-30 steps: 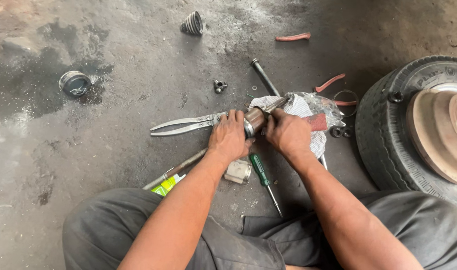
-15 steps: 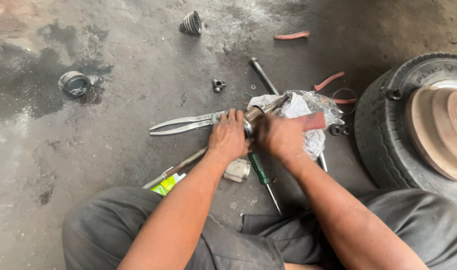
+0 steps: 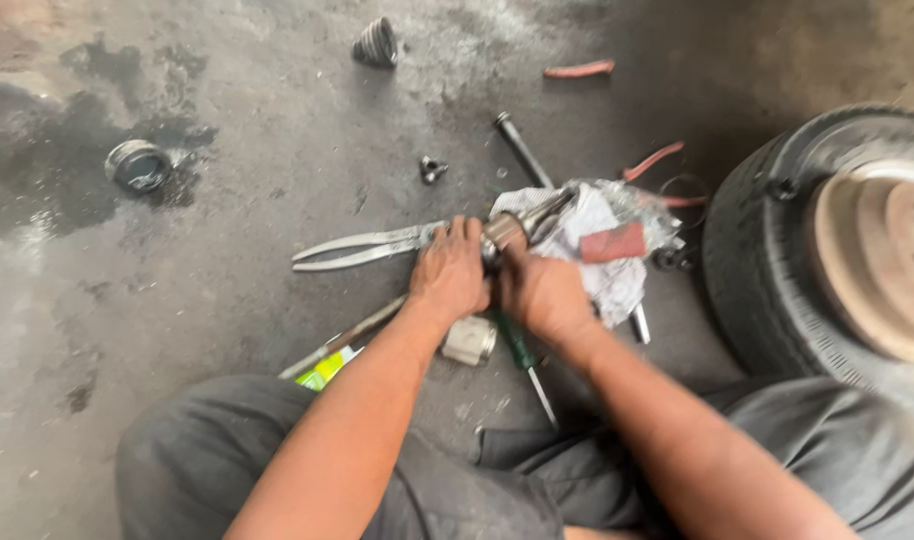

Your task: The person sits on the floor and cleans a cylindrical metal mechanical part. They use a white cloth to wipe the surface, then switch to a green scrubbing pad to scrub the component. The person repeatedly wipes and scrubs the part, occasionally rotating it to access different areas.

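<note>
Head view: stained concrete floor [image 3: 227, 200], tyre [image 3: 757, 250] at right.

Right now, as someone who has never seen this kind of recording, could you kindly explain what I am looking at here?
There is no machine here: a person sits on a stained concrete floor, and the one camera is worn on their head, looking down at their own arms and knees. The left hand and right hand are closed together around a short metal part, held over a crumpled cloth. Beside the left hand lie long metal pliers; under the hands are a green-handled screwdriver and a small metal cylinder. A wheel with its tyre stands at the right, and a ribbed rubber boot and a round metal cup lie farther off.
</note>
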